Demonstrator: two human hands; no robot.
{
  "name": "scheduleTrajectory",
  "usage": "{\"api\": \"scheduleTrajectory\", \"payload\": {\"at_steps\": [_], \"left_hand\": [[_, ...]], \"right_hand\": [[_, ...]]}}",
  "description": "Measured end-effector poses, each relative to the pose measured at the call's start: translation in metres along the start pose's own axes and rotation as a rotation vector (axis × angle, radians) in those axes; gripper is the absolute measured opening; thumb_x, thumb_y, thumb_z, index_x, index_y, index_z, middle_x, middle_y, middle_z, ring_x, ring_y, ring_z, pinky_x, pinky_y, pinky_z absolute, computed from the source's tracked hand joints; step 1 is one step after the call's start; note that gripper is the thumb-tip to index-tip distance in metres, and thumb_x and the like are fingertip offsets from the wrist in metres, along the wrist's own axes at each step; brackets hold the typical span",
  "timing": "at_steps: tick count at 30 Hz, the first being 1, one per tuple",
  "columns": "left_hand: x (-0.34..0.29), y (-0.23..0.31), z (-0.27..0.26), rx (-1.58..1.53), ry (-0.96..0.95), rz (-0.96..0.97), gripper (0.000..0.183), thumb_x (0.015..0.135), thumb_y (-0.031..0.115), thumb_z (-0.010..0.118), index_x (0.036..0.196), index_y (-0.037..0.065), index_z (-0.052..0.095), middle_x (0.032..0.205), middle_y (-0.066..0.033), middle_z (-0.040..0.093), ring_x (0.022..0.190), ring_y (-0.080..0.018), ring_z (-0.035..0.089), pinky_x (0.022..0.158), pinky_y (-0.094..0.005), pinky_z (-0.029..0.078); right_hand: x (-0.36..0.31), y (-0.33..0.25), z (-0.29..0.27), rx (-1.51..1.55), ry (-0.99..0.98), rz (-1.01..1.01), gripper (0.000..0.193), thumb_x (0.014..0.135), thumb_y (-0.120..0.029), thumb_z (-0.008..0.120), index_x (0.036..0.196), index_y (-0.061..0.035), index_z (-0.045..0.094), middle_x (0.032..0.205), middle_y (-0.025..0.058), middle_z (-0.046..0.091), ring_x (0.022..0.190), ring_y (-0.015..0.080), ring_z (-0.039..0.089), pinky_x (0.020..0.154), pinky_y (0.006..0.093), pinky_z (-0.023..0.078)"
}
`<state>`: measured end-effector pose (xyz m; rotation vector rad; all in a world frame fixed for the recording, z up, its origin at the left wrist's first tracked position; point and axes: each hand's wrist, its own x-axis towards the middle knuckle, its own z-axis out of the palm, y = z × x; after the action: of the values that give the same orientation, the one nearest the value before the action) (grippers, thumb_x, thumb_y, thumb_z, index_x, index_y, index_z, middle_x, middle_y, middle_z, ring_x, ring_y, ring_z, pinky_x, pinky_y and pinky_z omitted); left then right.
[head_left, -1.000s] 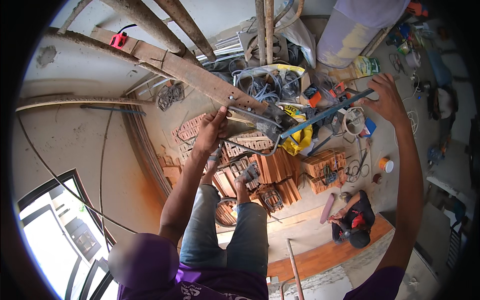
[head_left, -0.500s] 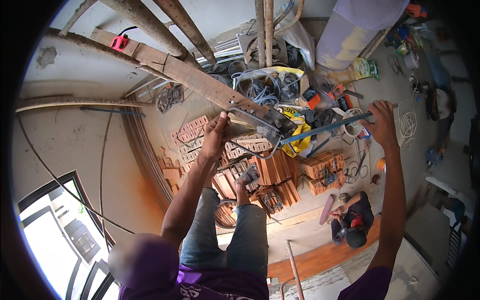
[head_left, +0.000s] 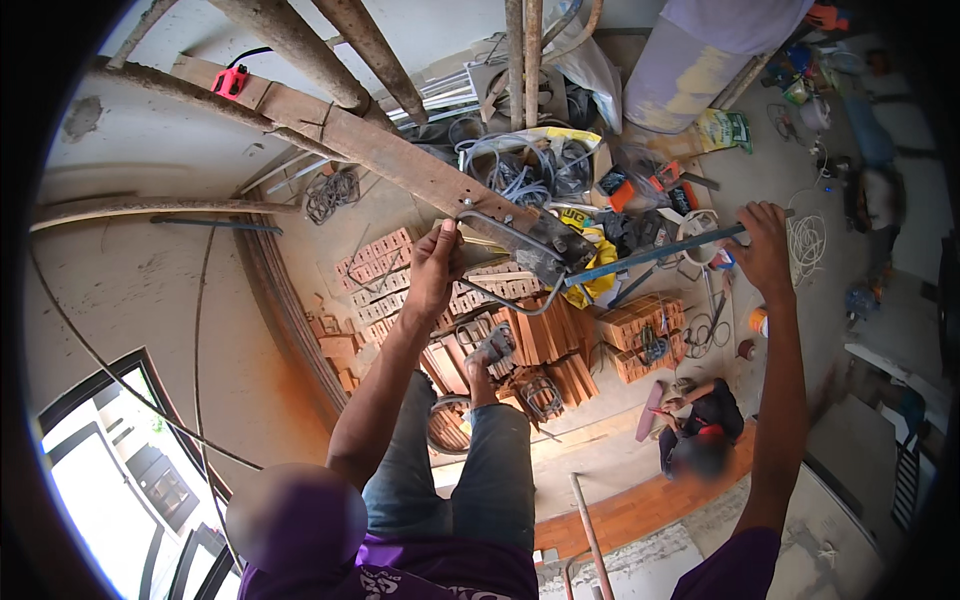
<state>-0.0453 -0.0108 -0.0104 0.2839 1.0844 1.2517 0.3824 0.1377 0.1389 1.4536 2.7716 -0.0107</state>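
Left hand [head_left: 435, 264]: grip pinching bent grey metal rod [head_left: 513, 235] near right end of brown wooden plank [head_left: 395, 157]; right hand [head_left: 766, 248]: grip closed around straight blue metal bar [head_left: 655, 252]

wooden plank [head_left: 395, 155]: pink-red tool [head_left: 230, 82] near upper end, two bolts [head_left: 467, 203] toward lower

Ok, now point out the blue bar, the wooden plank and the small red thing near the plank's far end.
Blue bar [head_left: 650, 256]: head view, middle of its length.
Wooden plank [head_left: 385, 158]: head view, broad face.
Small red thing [head_left: 229, 82]: head view, its body.
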Motion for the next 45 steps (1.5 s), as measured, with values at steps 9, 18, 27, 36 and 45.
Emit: {"api": "scheduleTrajectory", "payload": {"at_steps": [9,18,27,36,45], "left_hand": [[0.001,-0.005,0.003,0.087,0.068,0.048,0.03,0.101,0.035,0.051,0.082,0.012,0.053,0.061,0.0096,0.033,0.048,-0.0012,0.026,0.042,-0.0193,0.023],[0.003,-0.009,0.005,0.073,0.08,0.098,0.028,0.102,0.032,0.05,0.082,0.012,0.054,0.06,0.0097,0.033,0.048,-0.0014,0.025,0.042,-0.02,0.022],[0.002,-0.008,0.005,0.034,0.073,0.082,0.027,0.102,0.03,0.049,0.082,0.013,0.055,0.059,0.0104,0.03,0.048,-0.0009,0.023,0.041,-0.02,0.019],[0.002,-0.004,0.001,-0.021,-0.033,0.033,0.027,0.102,0.031,0.049,0.084,0.012,0.056,0.06,0.0106,0.028,0.049,-0.0011,0.022,0.041,-0.0198,0.019],[-0.009,-0.013,0.0,-0.07,-0.02,-0.018,0.028,0.102,0.034,0.048,0.088,0.011,0.055,0.059,0.0097,0.028,0.049,-0.0013,0.023,0.042,-0.0192,0.02]], "right_hand": [[-0.008,-0.001,0.007,0.04,-0.008,0.027,0.04,0.063,-0.017,0.078,0.091,-0.0012,0.055,0.09,0.0158,0.054,0.092,0.0359,0.05,0.09,0.0466,0.036],[-0.011,0.002,0.009,-0.006,0.05,-0.012,0.048,0.07,-0.035,0.078,0.098,-0.0005,0.06,0.088,0.0124,0.056,0.09,0.0323,0.052,0.09,0.0439,0.037],[-0.01,0.008,0.013,-0.008,0.064,-0.034,0.049,0.071,-0.039,0.076,0.096,-0.0007,0.059,0.088,0.0122,0.056,0.09,0.0322,0.051,0.089,0.0441,0.037],[0.007,0.013,-0.009,0.063,-0.021,-0.072,0.043,0.073,-0.039,0.076,0.088,-0.0029,0.059,0.084,0.0108,0.053,0.088,0.0299,0.049,0.088,0.0421,0.037],[0.037,0.026,-0.014,0.098,-0.038,-0.168,0.053,0.073,-0.048,0.074,0.079,-0.0002,0.052,0.081,0.0129,0.047,0.083,0.0307,0.043,0.085,0.0417,0.035]]}}
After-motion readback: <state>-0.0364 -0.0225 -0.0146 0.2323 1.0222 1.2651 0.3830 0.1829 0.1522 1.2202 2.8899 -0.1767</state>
